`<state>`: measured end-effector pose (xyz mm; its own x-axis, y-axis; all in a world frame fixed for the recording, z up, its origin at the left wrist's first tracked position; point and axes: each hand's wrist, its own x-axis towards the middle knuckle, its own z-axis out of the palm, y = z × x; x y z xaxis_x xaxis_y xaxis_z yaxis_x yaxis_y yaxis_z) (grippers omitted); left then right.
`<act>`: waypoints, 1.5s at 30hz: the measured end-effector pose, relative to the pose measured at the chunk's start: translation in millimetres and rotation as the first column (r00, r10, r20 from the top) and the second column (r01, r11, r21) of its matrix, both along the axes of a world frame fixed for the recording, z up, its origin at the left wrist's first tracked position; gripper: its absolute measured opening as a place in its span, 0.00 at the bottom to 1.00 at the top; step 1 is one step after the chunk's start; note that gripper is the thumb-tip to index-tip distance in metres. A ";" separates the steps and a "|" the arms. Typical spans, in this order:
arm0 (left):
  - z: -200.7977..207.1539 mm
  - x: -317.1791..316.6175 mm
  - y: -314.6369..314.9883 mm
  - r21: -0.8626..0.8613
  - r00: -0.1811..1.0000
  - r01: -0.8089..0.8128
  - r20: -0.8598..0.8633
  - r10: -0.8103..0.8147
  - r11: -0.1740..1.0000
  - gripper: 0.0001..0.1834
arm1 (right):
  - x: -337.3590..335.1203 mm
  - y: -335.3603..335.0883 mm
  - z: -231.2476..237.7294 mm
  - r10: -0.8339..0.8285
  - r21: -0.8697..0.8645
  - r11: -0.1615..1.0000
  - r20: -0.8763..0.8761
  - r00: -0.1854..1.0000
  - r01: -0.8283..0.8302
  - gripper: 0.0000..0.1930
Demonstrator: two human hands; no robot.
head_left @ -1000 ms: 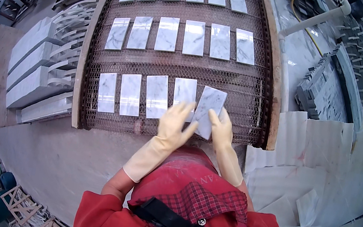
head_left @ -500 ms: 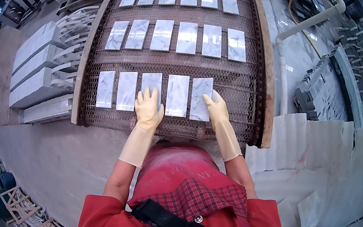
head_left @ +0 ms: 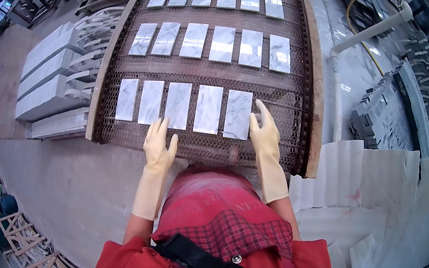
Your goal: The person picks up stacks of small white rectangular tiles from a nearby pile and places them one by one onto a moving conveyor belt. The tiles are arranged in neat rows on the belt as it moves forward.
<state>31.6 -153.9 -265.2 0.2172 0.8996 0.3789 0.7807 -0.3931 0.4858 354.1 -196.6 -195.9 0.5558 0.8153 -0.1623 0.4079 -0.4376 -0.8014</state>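
Rows of white marble tiles with grey veining lie flat on a wire mesh conveyor belt point(head_left: 206, 149). In the nearest row, the rightmost tile point(head_left: 237, 115) has my right hand point(head_left: 265, 133) beside its right edge, gloved in pale rubber, thumb and fingers apart. My left hand point(head_left: 159, 145), in a matching glove, is over the belt's front with fingers stretched out. Its fingertips are by the lower edges of the second tile point(head_left: 150, 102) and the middle tile point(head_left: 177, 107); whether they touch is unclear. Neither hand holds anything.
Wooden rails point(head_left: 313, 133) border the belt on both sides. Strapped stacks of white slabs point(head_left: 46, 82) stand at left. To the right are a white pipe point(head_left: 374, 27), bundles of dark strips point(head_left: 378, 112) and white sheets point(head_left: 364, 180).
My left hand has drawn back from the middle tile toward the belt's front edge. My right hand has let go of the rightmost tile, which now lies straighter.
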 end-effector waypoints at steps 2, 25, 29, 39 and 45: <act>6.0 -6.9 -34.6 -0.041 0.998 -0.046 0.049 0.048 0.998 0.32 | -3.2 -11.7 15.4 0.015 0.052 0.999 -0.059 0.998 -0.012 0.26; 5.7 -74.3 -211.8 -0.238 0.992 0.125 0.056 -0.115 0.963 0.29 | -112.7 -158.2 -49.6 0.477 0.000 0.877 -0.111 0.872 -0.480 0.22; -22.1 -132.3 -255.2 -0.231 0.995 0.078 0.082 -0.060 0.970 0.28 | -171.8 -174.2 -38.3 0.464 -0.042 0.881 -0.111 0.879 -0.471 0.22; -60.9 -332.2 -447.9 -0.416 0.886 -0.427 -0.014 0.464 0.803 0.27 | -413.4 -212.2 -105.8 0.962 -0.111 0.261 0.109 0.249 -0.959 0.22; -101.7 -391.9 -534.2 -0.530 0.725 -0.614 -0.085 0.683 0.586 0.26 | -526.4 -223.0 -114.3 0.969 -0.232 -0.189 0.117 -0.220 -0.954 0.23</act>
